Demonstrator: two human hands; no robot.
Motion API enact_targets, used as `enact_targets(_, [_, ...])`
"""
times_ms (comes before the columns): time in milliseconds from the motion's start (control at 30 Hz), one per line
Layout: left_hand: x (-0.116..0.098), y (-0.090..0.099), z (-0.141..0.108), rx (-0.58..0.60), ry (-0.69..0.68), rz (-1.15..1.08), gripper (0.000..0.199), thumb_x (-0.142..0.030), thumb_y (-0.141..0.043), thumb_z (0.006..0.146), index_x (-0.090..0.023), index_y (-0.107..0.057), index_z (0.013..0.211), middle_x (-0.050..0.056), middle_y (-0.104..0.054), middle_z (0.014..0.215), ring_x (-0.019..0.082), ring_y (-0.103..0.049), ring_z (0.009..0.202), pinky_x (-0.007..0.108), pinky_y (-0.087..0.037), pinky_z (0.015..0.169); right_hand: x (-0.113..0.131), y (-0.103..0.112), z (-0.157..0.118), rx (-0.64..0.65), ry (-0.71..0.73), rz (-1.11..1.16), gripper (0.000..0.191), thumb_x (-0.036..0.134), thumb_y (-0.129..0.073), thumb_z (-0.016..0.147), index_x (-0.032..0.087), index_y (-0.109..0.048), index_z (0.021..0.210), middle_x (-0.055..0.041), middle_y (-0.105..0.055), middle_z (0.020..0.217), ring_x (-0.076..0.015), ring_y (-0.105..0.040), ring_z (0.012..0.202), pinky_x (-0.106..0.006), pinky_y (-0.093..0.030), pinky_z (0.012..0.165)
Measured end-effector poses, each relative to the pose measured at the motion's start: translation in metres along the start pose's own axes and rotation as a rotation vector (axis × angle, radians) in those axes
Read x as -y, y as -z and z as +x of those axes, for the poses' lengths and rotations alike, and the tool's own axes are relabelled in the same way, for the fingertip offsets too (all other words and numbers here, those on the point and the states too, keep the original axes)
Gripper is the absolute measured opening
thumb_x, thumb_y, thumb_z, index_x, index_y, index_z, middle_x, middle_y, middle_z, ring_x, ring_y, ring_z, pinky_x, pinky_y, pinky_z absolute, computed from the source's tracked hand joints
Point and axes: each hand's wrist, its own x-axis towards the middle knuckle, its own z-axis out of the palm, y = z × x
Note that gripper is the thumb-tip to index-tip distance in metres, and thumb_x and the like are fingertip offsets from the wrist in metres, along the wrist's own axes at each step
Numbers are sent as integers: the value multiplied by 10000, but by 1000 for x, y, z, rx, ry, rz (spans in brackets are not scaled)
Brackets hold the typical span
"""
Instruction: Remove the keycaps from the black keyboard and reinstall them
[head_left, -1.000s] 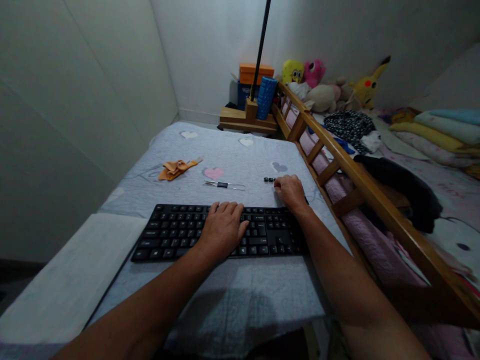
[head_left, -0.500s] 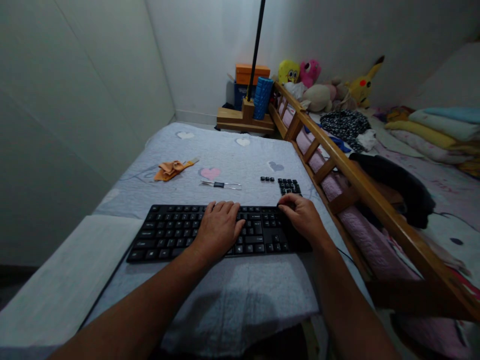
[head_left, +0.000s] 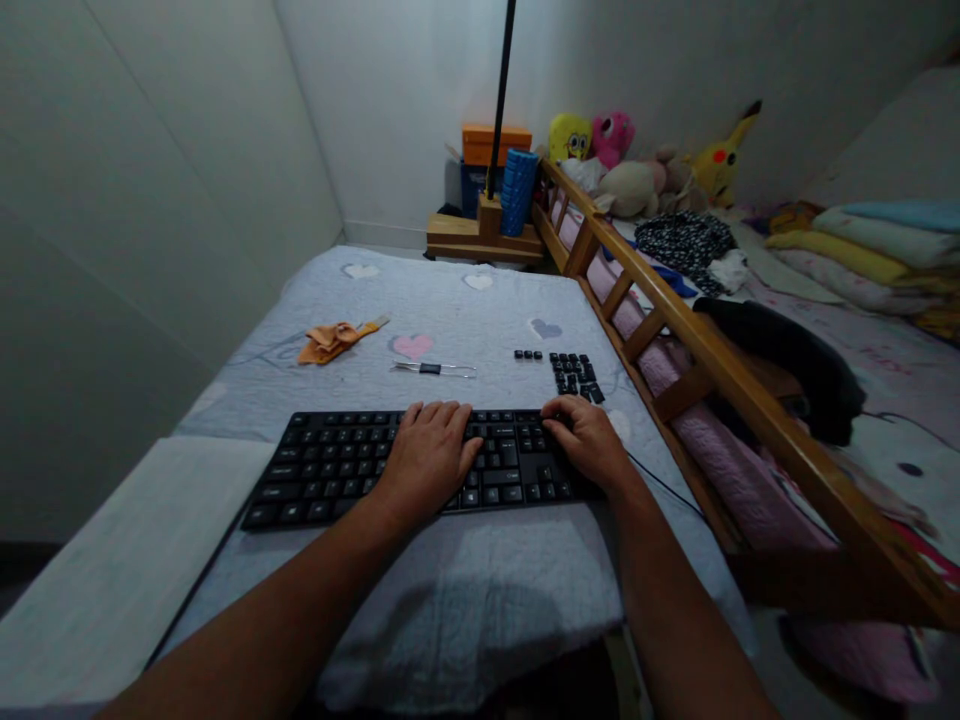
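A black keyboard (head_left: 330,465) lies across the cloth-covered table. My left hand (head_left: 429,452) rests on its middle keys, palm down with fingers and thumb apart. My right hand (head_left: 589,438) is over the right part, thumb and index finger brought close together at the top row; anything between them is too small to make out. Behind it, loose black keycaps (head_left: 574,374) stand in a block, with a short row of three keycaps (head_left: 528,355) to their left. A wire tool with a dark handle (head_left: 430,369) lies behind the keyboard.
An orange cloth with a brush (head_left: 330,342) lies at the back left. A white sheet (head_left: 135,550) covers the table's left front. Along the right runs a wooden bed rail (head_left: 675,350); a cable (head_left: 667,485) trails from the keyboard toward it.
My right hand has shifted slightly left along the keyboard's top row, uncovering more of the loose keycaps and the cable. My left hand stays on the keys. The view has moved a little.
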Motion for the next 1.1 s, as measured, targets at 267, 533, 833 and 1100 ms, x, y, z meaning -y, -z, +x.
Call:
enact_targets(267, [0, 0, 0, 3, -1, 0, 395, -381, -469, 976, -148, -551, 1284, 130, -629, 1308, 287, -547, 1217, 458, -349, 1072, -1, 4, -1, 50, -11, 54, 96, 157, -567, 850, 211, -646, 852, -31, -668, 886, -192, -601, 879, -324, -447, 816])
enact_targets(533, [-1, 2, 0, -7, -2, -14, 386, -376, -469, 975, -154, -557, 1279, 142, -634, 1295, 297, -553, 1210, 477, -362, 1065, 2, 6, -2, 44, -8, 67, 67, 176, -563, 846, 207, -615, 817, -27, -621, 857, -183, -590, 844, -318, -449, 805])
enact_targets(833, [0, 0, 0, -8, -1, -10, 376, -378, -477, 970, -177, -553, 1279, 131, -632, 1301, 292, -549, 1212, 474, -352, 1067, -1, 7, -2, 83, -31, 63, 70, 185, -554, 849, 205, -621, 848, -23, -639, 859, -178, -600, 833, -303, -451, 777])
enact_targets(1100, [1, -1, 0, -13, -4, -11, 388, -379, -469, 973, -165, -547, 1287, 134, -629, 1298, 293, -547, 1211, 470, -348, 1064, -3, 8, -2, 92, -19, 79, 68, 190, -550, 856, 208, -613, 839, -23, -629, 863, -178, -597, 837, -305, -453, 782])
